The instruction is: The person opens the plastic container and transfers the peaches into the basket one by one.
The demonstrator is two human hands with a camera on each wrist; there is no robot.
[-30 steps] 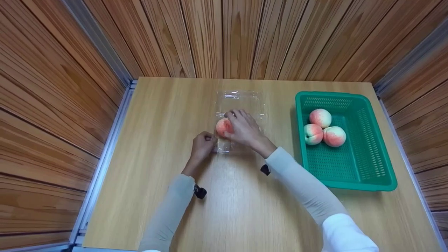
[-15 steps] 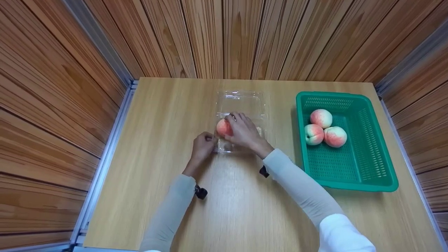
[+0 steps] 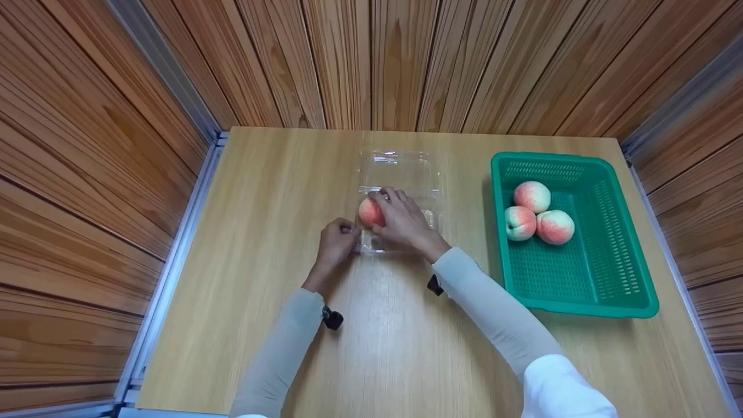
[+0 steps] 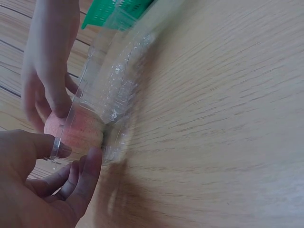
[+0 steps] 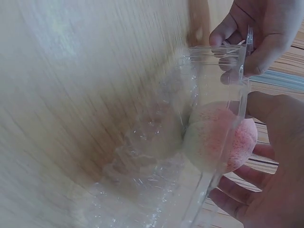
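A pink and cream peach sits in the left part of a clear plastic clamshell box, whose lid lies folded back toward the far wall. My right hand curls its fingers and thumb around the peach from above. In the right wrist view the lower half of the peach shows through the box wall. At the near left corner, my left hand pinches the box rim; the left wrist view shows this thumb over the edge. My right palm hides part of the box.
A green plastic basket stands on the right of the wooden table. Three more peaches lie together in its left side. Wood-panelled walls close off the back and both sides.
My right hand has shifted very slightly, its wrist moving a little left and toward me, still on the peach. The left hand keeps its place at the box rim.
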